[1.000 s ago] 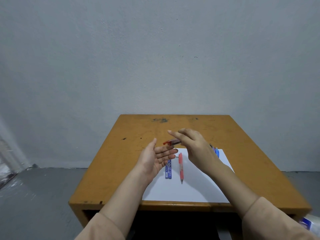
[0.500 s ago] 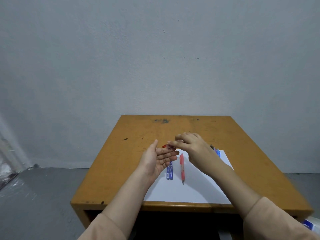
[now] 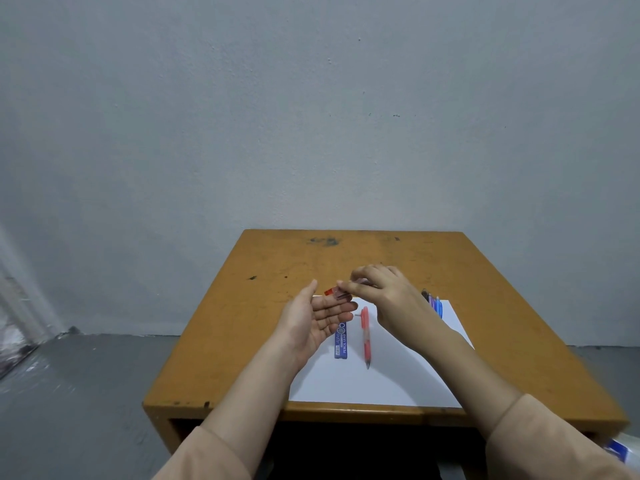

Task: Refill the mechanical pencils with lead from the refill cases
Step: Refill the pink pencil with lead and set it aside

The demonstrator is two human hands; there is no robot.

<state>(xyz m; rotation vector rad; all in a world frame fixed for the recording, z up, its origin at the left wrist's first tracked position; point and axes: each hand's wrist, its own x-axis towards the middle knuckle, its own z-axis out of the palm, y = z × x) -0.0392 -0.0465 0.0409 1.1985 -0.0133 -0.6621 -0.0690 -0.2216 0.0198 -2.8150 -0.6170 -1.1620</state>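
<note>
1 lead case (image 3: 335, 293): R hand (image 3: 386, 294) pinches, over L hand (image 3: 311, 322).

- This is looking like a plain study corner.
- A worn, ink-stained wooden desk (image 3: 242, 323) is standing against a blank grey wall (image 3: 311, 116).
- A grey concrete floor (image 3: 86, 393) is running beneath it.
- A white sheet (image 3: 398, 382) is lying on the desk, carrying a red mechanical pencil (image 3: 365, 336) and a blue lead case (image 3: 341, 342).
</note>
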